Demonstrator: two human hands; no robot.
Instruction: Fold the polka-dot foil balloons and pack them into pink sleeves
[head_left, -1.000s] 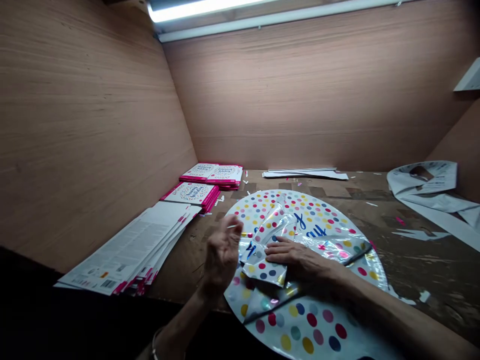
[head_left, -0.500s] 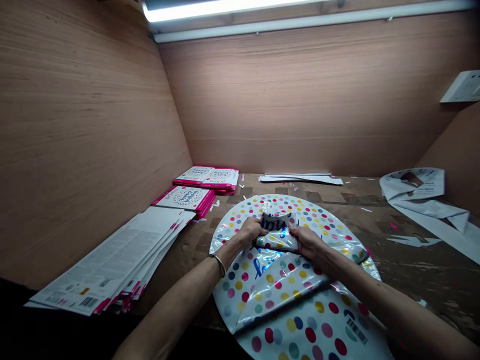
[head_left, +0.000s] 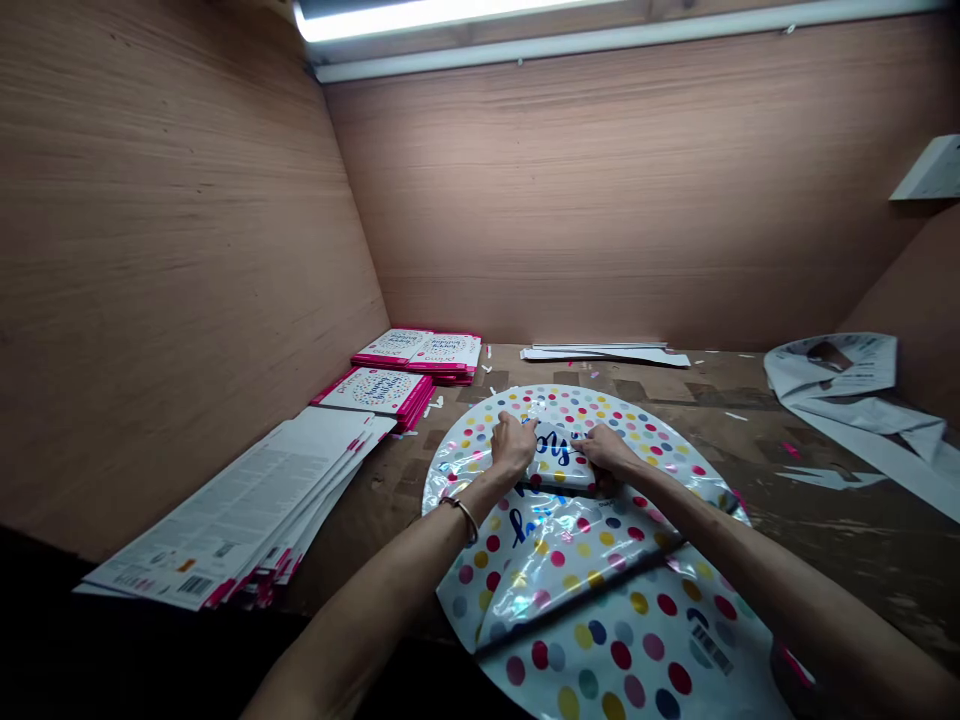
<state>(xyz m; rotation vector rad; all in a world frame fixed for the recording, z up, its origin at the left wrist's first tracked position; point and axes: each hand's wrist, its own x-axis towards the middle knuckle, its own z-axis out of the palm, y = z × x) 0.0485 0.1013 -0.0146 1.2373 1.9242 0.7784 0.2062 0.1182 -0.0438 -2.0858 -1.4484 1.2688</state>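
Observation:
A folded foil balloon [head_left: 553,462], white with dots and blue lettering, lies as a small packet near the far part of a large flat round dotted foil sheet [head_left: 581,635]. My left hand [head_left: 514,442] is closed at the packet's left edge, its thumb against the packet. On the opposite edge my right hand [head_left: 609,452] is closed too, index finger over the top and the other fingers curled under. Blue letters and a barcode show on the round sheet, and a dark crease crosses it. Curled fingertips of both hands are partly hidden.
To the left, several printed cards [head_left: 217,515] lie fanned out, with pink-edged packs [head_left: 379,392] stacked behind. White strips [head_left: 604,355] rest by the back wall. Crumpled white paper [head_left: 847,385] sits at the right, and scraps litter the brown tabletop [head_left: 701,385].
The folded packet has been pressed flatter, with its lettering now facing up in blue. My fingers have moved from pinching its sides to lying over its edges. The view shifted slightly.

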